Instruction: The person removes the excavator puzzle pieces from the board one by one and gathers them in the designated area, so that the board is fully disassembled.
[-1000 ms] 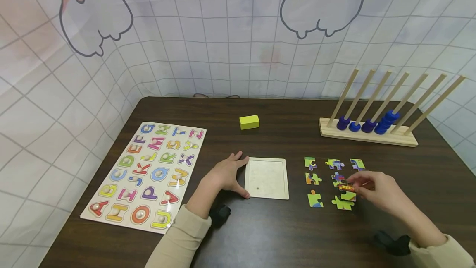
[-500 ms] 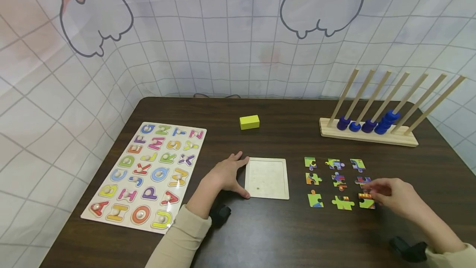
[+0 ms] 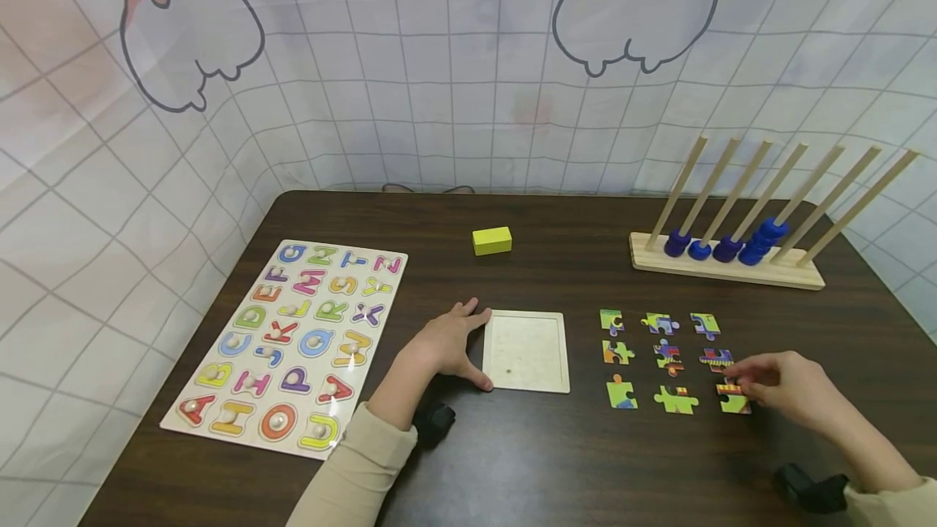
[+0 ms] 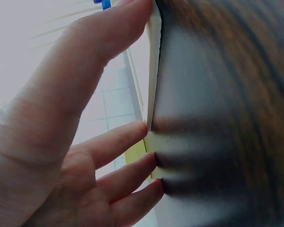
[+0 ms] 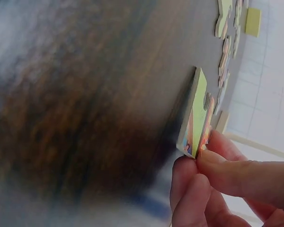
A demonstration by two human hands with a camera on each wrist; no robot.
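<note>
My left hand [image 3: 448,346] lies with spread fingers at the left edge of a pale square wooden puzzle tray [image 3: 525,351]. Its thumb touches the near corner and its forefinger the far corner; in the left wrist view the thumb [image 4: 113,35] overlaps the tray's edge. On the right, my right hand [image 3: 786,386] pinches the corner of a green and red jigsaw piece [image 3: 734,401] between thumb and fingers. That piece [image 5: 197,113] lies low over the table in the right wrist view. Several other jigsaw pieces [image 3: 677,400] form rows beside it.
An alphabet board [image 3: 296,352] with knobbed letters lies at the left. Behind the tray sits a yellow block [image 3: 492,241]. A wooden peg stand [image 3: 725,267] with blue and purple beads stands at the back right. A patterned cloth [image 3: 468,63] hangs behind the table.
My right hand has carried the green and red jigsaw piece rightward, from over the middle pieces to the near right end of the rows. The left hand stays at the tray.
</note>
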